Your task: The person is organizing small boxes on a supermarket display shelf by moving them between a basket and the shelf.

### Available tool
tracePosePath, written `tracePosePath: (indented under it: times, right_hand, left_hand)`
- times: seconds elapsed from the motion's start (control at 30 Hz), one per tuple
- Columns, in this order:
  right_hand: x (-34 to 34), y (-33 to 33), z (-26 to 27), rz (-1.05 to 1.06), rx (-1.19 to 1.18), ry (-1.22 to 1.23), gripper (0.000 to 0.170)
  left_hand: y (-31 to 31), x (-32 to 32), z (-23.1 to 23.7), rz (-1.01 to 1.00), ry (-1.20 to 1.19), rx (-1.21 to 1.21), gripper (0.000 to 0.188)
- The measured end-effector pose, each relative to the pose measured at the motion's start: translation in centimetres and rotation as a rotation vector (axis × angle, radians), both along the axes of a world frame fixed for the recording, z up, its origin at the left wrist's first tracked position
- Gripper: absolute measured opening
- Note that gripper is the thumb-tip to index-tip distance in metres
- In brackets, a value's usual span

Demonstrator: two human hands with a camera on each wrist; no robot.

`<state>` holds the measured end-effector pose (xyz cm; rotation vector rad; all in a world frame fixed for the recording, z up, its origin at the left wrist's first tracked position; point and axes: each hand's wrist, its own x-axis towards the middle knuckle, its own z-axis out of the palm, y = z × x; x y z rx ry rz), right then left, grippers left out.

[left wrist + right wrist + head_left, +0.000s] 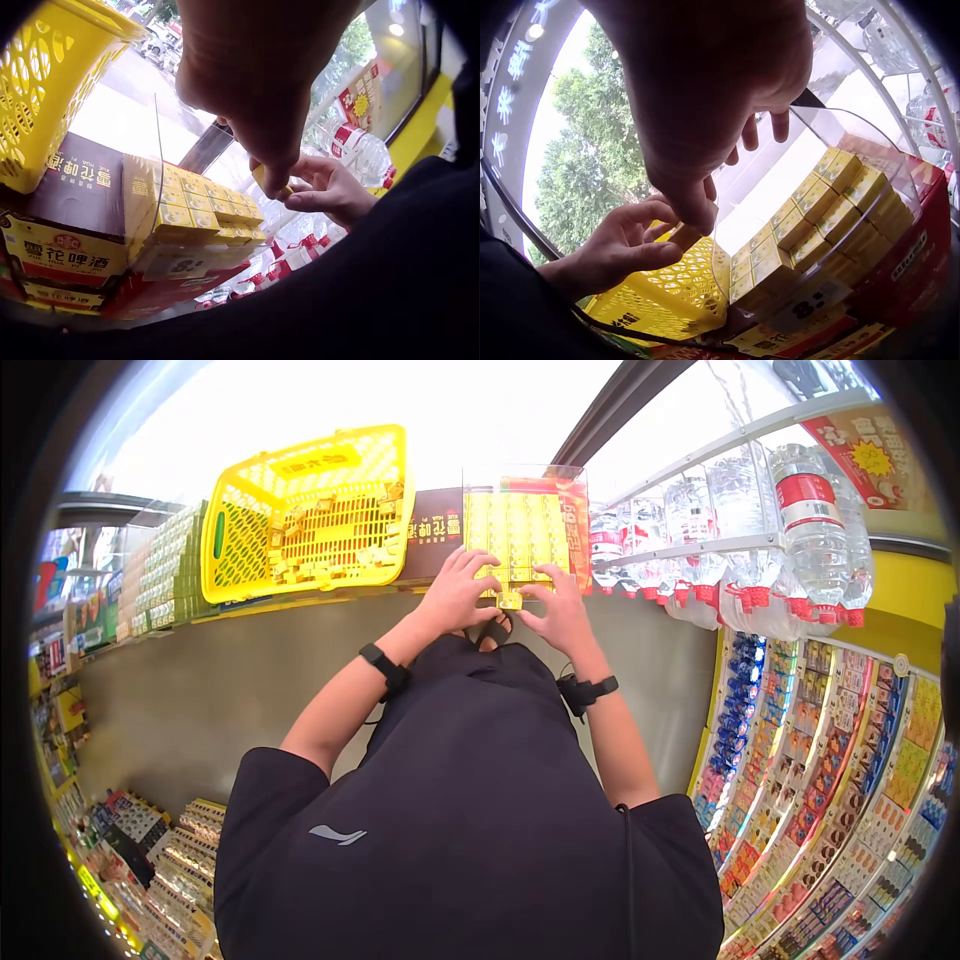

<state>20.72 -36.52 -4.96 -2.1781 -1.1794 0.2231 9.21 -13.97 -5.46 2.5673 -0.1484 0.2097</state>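
While both hands meet in front of the person, a small yellow box (509,601) sits between their fingertips, just on the near side of a clear bin (465,510). The left hand (460,592) keeps a narrow grip, with its thumb and fingers pinching the box from the left. The right hand (563,624) also has a narrow grip, pinching the box from the right; its other fingers hang apart from the box in the right wrist view. The bin holds stacked rows of yellow boxes (784,225), uneven in height, and has a price card (184,264) on its front. Under the bin is a red carton (919,259).

To the left of the bin is a dark brown carton (82,176) with Chinese lettering, and beyond that stands a yellow basket (232,550) with perforated walls. Loose little boxes (375,556) lie scattered inside the basket. What carries the basket is too hard to tell. On the right, large water bottles (812,510) with red caps fill a white rack (690,551), and shelves (830,790) of colourful packets run along the person's right side. Black bands (385,667) circle both wrists, below the short sleeves of a dark top (460,790).
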Motion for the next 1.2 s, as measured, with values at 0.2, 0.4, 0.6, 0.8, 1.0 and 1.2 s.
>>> tracePosePath:
  times: [0.2,0.4,0.6,0.8,1.0,1.2]
  right_hand:
    - [1.4,-0.1,-3.2,-0.007,-0.056,-0.067,0.037]
    - [2.2,-0.7,-5.7,-0.045,-0.089,-0.182,0.037]
    - [1.9,-0.8,-6.1,-0.004,-0.102,-0.268,0.034]
    - [1.5,-0.2,-7.2,-0.064,-0.045,-0.297,0.032]
    - [1.8,-0.2,-7.2,-0.050,-0.021,-0.269,0.025]
    - [2.1,0.1,-6.9,-0.011,-0.024,-0.239,0.028]
  left_hand:
    - [-0.6,1.4,-2.9,0.044,0.135,0.138,0.052]
    - [-0.4,1.2,-5.2,0.074,0.140,0.262,0.056]
    - [-0.5,0.6,-6.1,0.093,0.136,0.326,0.051]
    - [-0.8,1.2,-5.2,0.013,0.133,0.305,0.039]
    - [-1.3,1.4,-5.0,-0.018,0.141,0.352,0.030]
    - [-1.3,1.2,-3.4,-0.021,0.190,0.376,0.038]
